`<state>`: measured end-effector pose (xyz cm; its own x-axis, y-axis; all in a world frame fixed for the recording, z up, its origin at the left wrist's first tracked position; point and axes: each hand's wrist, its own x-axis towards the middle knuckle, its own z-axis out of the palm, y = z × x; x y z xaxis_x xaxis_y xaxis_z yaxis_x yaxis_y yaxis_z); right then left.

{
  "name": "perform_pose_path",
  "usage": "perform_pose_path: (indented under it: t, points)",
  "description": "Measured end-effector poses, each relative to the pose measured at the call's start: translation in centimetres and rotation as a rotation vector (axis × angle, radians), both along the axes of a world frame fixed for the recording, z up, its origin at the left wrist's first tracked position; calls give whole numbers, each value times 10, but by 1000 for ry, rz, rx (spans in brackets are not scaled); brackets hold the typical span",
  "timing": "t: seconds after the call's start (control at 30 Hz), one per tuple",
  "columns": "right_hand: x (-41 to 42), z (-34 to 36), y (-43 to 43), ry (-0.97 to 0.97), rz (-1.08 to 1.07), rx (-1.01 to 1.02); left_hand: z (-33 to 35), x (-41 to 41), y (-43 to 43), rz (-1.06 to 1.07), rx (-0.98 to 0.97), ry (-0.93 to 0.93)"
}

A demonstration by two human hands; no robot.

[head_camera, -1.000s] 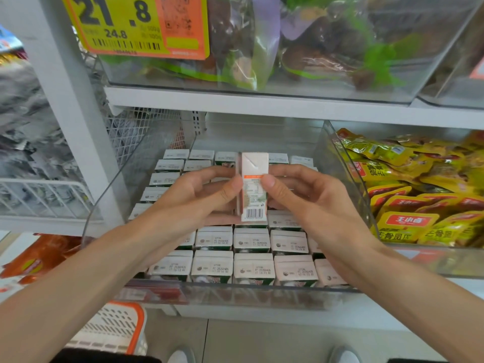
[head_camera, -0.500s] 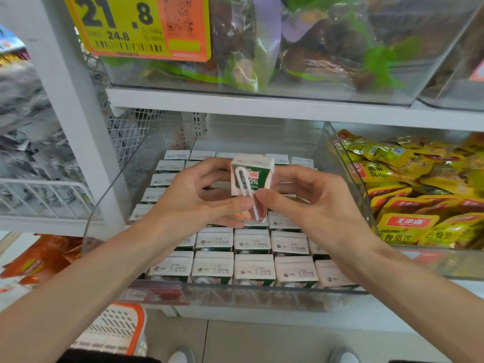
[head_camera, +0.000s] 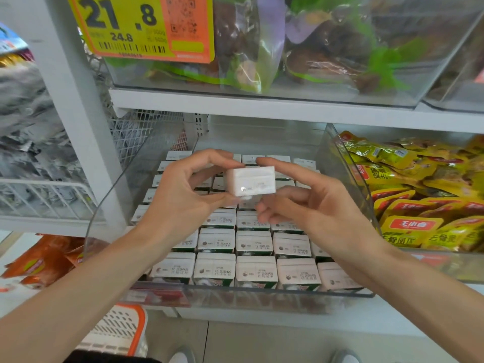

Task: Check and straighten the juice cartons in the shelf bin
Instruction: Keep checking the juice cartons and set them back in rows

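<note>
1 juice carton (head_camera: 251, 180) is held up above the middle rows of the clear shelf bin (head_camera: 110, 213), clear of the packed cartons (head_camera: 253, 242) below it. Its white end faces the camera, and the print there is too blurred to read. 2 hands share it. The left hand (head_camera: 183, 197) pinches its left end, with the forefinger arched over the far corner and the thumb under the near edge. The right hand (head_camera: 317, 205) holds the right end with 1 fingertip on the far top edge and the other fingers curled beside and beneath it.

In the bin the cartons stand upright in straight rows, tops up. The front row (head_camera: 256, 269) shows 5 tops, and the row behind it also shows 5, with 2 of them partly under the wrists. Farther rows are largely hidden by the hands, so I cannot count the whole bin.

1 yellow and orange price tag (head_camera: 141, 24) reading 21.8 hangs on the upper bin (head_camera: 392, 95). Yellow snack packets (head_camera: 411, 226) fill the bin to the right. 1 white and orange basket (head_camera: 117, 334) sits low on the left, and 2 shoe tips (head_camera: 180, 357) show at the bottom edge.
</note>
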<state>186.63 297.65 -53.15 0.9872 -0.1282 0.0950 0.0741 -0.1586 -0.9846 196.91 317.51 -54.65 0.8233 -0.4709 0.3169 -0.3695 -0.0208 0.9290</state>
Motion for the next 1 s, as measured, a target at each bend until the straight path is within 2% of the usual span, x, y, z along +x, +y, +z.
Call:
perform_pose_path:
  t: [0.17,0.37,0.53,0.67,0.83,1.0]
  points:
    - [0,10,4,113,22,225,2,-1,1,-30,14,69]
    - [0,11,2,154,-44,257,7,-5,3,-197,43,155]
    - [2,7,3,138,-42,258,6,-6,1,-124,55,178]
    - [4,4,1,120,-34,281,6,-6,-1,-114,7,338]
    - [5,2,1,150,3,299,5,-4,-1,-96,-18,427]
    - [6,4,2,176,33,334,5,0,0,-120,-90,630]
